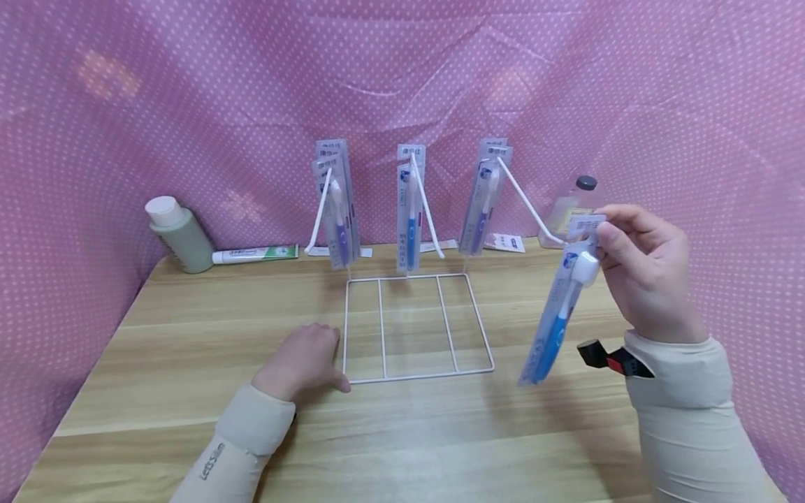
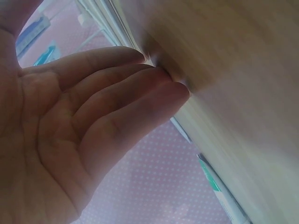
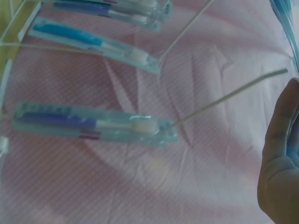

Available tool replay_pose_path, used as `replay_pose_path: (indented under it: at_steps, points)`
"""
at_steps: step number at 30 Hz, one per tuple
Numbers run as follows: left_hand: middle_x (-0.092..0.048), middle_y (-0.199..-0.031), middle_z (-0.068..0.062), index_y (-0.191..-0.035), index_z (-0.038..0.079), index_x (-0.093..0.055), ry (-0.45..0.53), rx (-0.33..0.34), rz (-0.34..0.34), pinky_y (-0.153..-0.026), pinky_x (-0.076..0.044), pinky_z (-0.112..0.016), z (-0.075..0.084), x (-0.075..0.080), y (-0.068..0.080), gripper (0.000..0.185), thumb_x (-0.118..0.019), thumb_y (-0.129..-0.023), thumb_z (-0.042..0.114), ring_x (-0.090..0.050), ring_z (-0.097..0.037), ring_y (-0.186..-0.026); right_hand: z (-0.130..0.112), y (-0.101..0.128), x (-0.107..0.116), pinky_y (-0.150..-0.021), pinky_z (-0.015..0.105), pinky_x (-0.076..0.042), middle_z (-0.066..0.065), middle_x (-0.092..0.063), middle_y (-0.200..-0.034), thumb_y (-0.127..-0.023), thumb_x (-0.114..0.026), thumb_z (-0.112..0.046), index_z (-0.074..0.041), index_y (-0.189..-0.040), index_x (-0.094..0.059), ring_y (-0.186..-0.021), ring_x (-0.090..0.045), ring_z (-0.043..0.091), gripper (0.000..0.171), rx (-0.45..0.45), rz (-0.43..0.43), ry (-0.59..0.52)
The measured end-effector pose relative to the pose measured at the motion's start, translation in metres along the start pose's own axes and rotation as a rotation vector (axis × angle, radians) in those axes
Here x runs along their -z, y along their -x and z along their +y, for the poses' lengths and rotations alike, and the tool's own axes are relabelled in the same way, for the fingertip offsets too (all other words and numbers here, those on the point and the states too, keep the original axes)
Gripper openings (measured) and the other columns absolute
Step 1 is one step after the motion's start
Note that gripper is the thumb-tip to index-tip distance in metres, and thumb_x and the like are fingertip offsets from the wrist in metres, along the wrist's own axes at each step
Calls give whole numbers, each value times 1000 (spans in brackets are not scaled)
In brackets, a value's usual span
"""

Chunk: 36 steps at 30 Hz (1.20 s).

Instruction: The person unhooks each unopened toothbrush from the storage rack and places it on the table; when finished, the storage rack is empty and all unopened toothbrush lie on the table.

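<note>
In the head view my right hand (image 1: 650,272) pinches the top of a packaged toothbrush (image 1: 556,335) with a blue handle, which hangs tilted in the air right of the rack. The tip of a white hook is close by that package's top. My left hand (image 1: 305,360) rests on the table, its thumb and fingertips at the left side of the white wire rack (image 1: 418,378). In the left wrist view its fingers (image 2: 126,107) lie fairly straight. Packaged toothbrushes hang on the rack's three hooks: purple ones (image 1: 339,223) left, a blue one (image 1: 411,223) in the middle, purple ones (image 1: 484,209) right.
A green bottle (image 1: 189,241) with a white cap and a toothpaste tube (image 1: 254,254) are at the back left. Behind the right hook stands a clear bottle (image 1: 569,202) with a black cap. Small cartons (image 1: 505,242) lie along the back edge, before a pink dotted curtain (image 1: 402,84).
</note>
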<state>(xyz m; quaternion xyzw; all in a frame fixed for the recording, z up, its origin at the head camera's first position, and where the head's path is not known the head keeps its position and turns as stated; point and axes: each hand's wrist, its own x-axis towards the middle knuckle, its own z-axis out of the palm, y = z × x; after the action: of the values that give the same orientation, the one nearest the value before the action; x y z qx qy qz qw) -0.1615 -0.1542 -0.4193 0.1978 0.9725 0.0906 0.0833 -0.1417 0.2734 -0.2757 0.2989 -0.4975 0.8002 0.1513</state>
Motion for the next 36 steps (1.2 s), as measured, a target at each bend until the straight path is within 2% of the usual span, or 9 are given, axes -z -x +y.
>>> replay_pose_path:
  at_steps: [6, 10, 13, 17, 24, 27, 32, 34, 36]
  points:
    - [-67, -85, -8, -87, 6, -65, -10, -8, -3, -82, -59, -49, 2, 2, 1, 63, -102, -59, 48, -65, -28, -80, -4, 1, 24, -65, 20, -59, 14, -72, -94, -103, -49, 16, 17, -115, -66, -74, -66, 15, 21, -114, 79, 109]
    - [-66, -86, -8, -90, 4, -66, -12, 5, -16, -82, -58, -49, 4, 5, 2, 64, -102, -59, 48, -64, -27, -81, 8, -3, 50, -70, 20, -62, 12, -75, -100, -104, -55, 10, 11, -117, -69, -82, -71, 14, 19, -233, 92, 162]
    - [-66, -86, -8, -92, 4, -66, -4, 7, -25, -82, -58, -49, 5, 5, 1, 64, -101, -60, 48, -63, -26, -81, 29, -5, 73, -73, 22, -62, 7, -77, -103, -104, -61, 3, 2, -114, -73, -86, -72, 12, 16, -359, 107, 216]
    - [-67, -87, -8, -91, 5, -67, -3, 18, -25, -83, -59, -49, 4, 4, 0, 63, -101, -60, 48, -64, -27, -81, 68, -11, 100, -74, 22, -62, -1, -76, -98, -104, -66, -7, -9, -109, -75, -85, -69, 9, 10, -561, 146, 321]
    - [-66, -84, -6, -84, 9, -64, -3, -5, -8, -80, -59, -47, 4, 0, 0, 60, -101, -59, 48, -64, -25, -77, 128, -15, 145, -78, 22, -58, -10, -65, -92, -108, -61, -18, -12, -107, -68, -86, -61, 7, 9, -832, 157, 497]
    - [-66, -84, -6, -84, 9, -64, -3, -14, 0, -80, -59, -47, 5, -3, 0, 60, -101, -59, 48, -64, -25, -77, 144, -12, 157, -79, 23, -57, -12, -65, -90, -110, -58, -17, -7, -117, -65, -84, -61, 5, 14, -917, 125, 550]
    - [-66, -85, -7, -86, 8, -65, -2, -3, 2, -81, -59, -48, 4, -3, 1, 61, -102, -58, 48, -64, -26, -79, 163, -7, 165, -80, 21, -59, -11, -66, -91, -111, -53, -15, 15, -145, -46, -84, -63, 3, 46, -988, 54, 657]
    - [-65, -84, -7, -86, 8, -65, 0, 3, 3, -81, -59, -48, 4, -2, 1, 61, -102, -58, 47, -64, -26, -79, 168, -8, 164, -80, 20, -60, -10, -66, -92, -111, -54, -15, 18, -148, -42, -84, -63, 3, 51, -1003, 45, 706]
    - [-65, -84, -7, -86, 8, -64, -2, 7, 2, -80, -59, -48, 3, 0, 1, 61, -102, -58, 47, -63, -26, -78, 172, -9, 164, -77, 19, -60, -8, -66, -91, -110, -55, -15, 16, -147, -46, -82, -63, 3, 49, -1018, 35, 776]
